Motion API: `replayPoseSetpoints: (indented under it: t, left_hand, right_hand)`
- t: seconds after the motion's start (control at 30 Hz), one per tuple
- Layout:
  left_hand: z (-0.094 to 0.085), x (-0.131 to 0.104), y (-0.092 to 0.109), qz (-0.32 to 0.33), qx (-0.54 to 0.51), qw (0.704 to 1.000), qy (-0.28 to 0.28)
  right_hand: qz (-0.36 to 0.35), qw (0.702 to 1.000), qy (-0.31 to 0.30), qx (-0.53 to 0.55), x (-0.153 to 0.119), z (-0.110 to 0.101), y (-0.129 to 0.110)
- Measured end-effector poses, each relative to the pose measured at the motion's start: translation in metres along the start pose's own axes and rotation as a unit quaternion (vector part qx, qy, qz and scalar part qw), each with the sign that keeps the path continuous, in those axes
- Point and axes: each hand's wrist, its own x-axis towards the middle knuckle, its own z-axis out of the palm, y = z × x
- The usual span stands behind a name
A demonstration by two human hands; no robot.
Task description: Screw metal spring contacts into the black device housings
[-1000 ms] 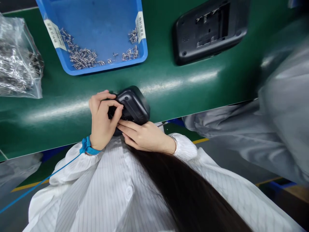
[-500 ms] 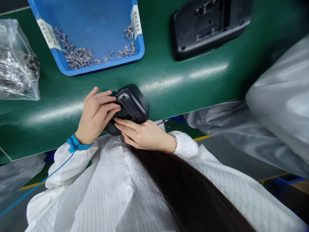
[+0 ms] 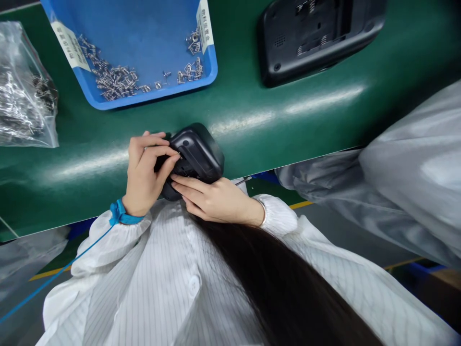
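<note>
Head view shows us bending over a black plastic housing (image 3: 205, 156) at the near edge of the desk (image 3: 245, 139), its lower end lying close to our white striped coat (image 3: 162, 283). Our left hand (image 3: 146, 168), wearing a blue wrist strap (image 3: 124, 214), is pinching a small metal piece (image 3: 179, 155) between thumb and forefinger at the housing's recess. Our right hand (image 3: 216, 199) is laying its extended fingers across the housing; its thumb is hidden, so we cannot tell whether it is gripping. Beyond our hands, a blue tray (image 3: 144, 98) is holding loose metal springs (image 3: 117, 81), with a clear bag (image 3: 25, 105) of metal parts sitting to its left. A second black housing (image 3: 295, 60) is resting to the tray's right, and a person in grey clothing (image 3: 414, 158) is staying beside the desk on our right.
</note>
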Motion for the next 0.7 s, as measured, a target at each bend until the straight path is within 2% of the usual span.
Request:
replayPoseSetpoints:
  t: [0.13, 0.4, 0.6, 0.7]
  left_hand:
    - [0.001, -0.001, -0.007, 0.015, -0.019, 1.000, -0.019]
    - [-0.002, 0.000, -0.007, 0.020, -0.060, 0.997, -0.035]
    - [-0.001, 0.000, -0.014, 0.009, -0.082, 0.996, -0.044]
    - [0.002, 0.003, -0.013, 0.002, -0.069, 0.993, -0.091]
  right_hand:
    - [0.013, 1.000, -0.008, -0.004, -0.001, 0.002, -0.001]
    - [0.013, 1.000, -0.004, -0.014, -0.001, 0.003, -0.002]
    - [0.014, 0.999, 0.035, -0.031, -0.001, 0.007, -0.005]
    - [0.014, 0.999, 0.036, -0.031, 0.002, 0.009, -0.003]
